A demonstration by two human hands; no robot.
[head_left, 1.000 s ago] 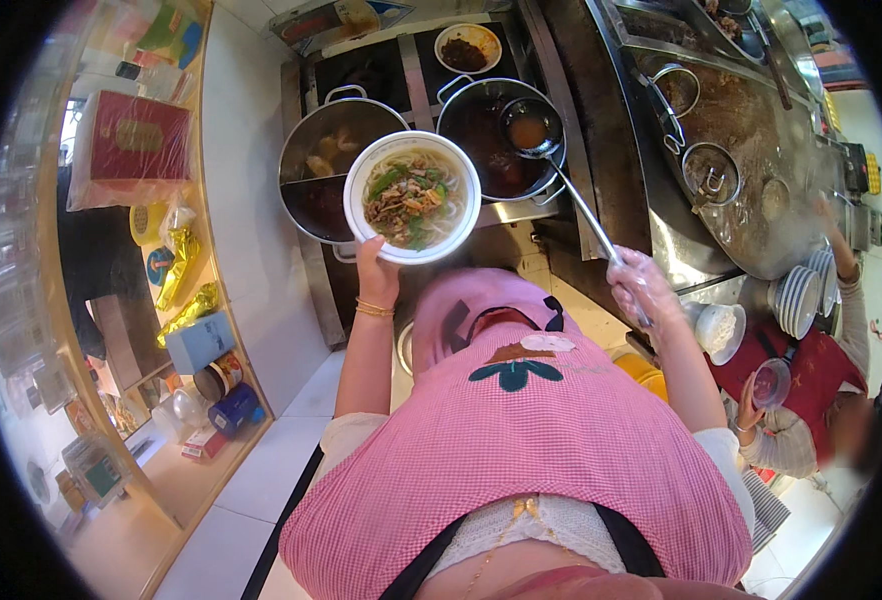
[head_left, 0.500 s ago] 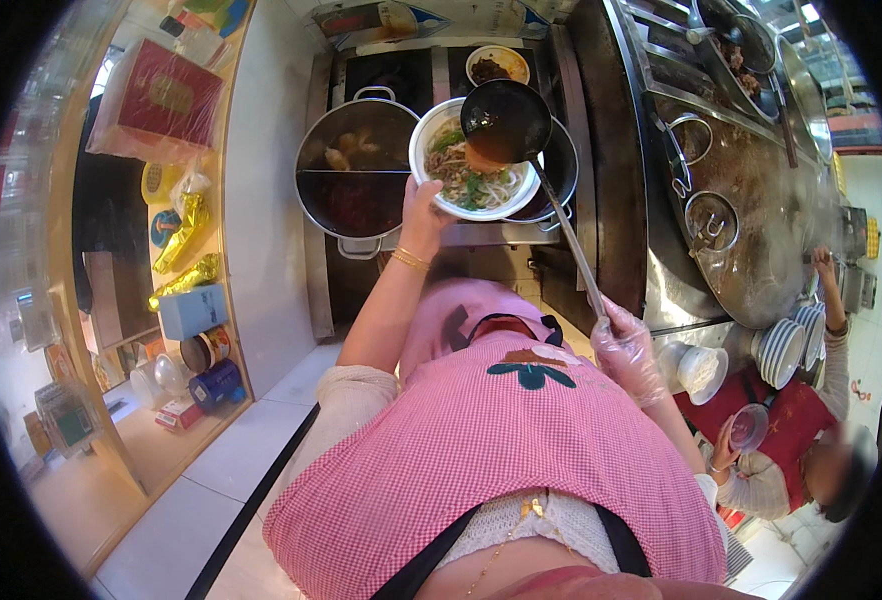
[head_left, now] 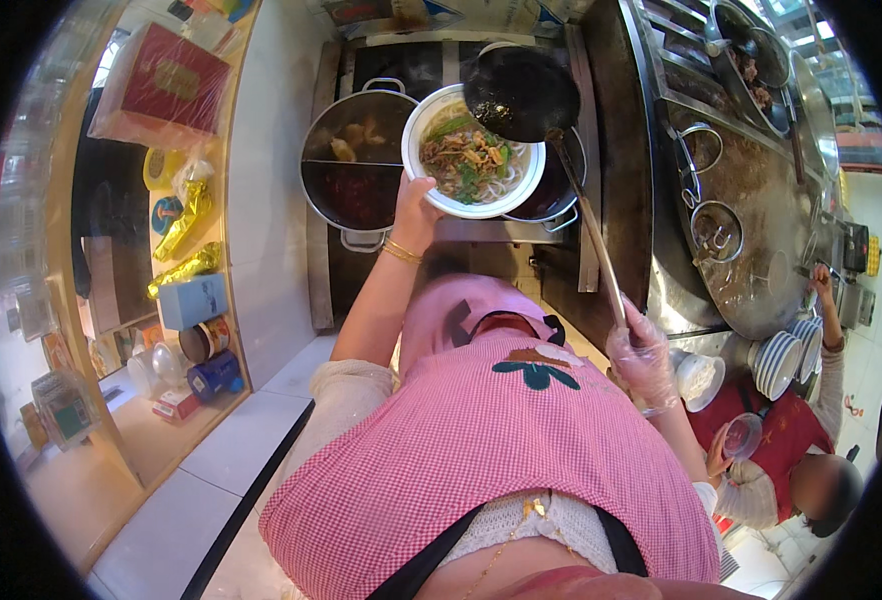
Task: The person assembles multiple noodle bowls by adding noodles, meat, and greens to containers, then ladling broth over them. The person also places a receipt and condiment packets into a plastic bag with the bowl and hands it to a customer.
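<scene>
My left hand (head_left: 418, 212) grips the near left rim of a white bowl (head_left: 464, 207), held up over the stove between two pots. In the bowl lie pale noodles (head_left: 499, 188), green leaves and brown topping. My right hand (head_left: 643, 358), in a clear plastic glove, is closed round the handle end of a long ladle (head_left: 523, 95). The ladle's dark, wet head hangs over the bowl's far right rim and hides that part of it. Whether liquid remains in the ladle, I cannot tell. To the bowl's left stands a divided pot (head_left: 358, 200) with pieces in pale broth and dark red liquid.
Another pot (head_left: 549, 205) sits partly hidden under the bowl and ladle. At the right, a steaming vat (head_left: 751, 230) holds wire strainers (head_left: 718, 230). Stacked plates (head_left: 776, 362) and a co-worker (head_left: 761, 440) holding a clear cup are beyond. Left stands a shelf (head_left: 131, 440) with packages.
The ladle has gone from tipping reddish broth into the bowl to hanging farther up and right. More of the noodles and topping shows now. My right hand has shifted slightly right.
</scene>
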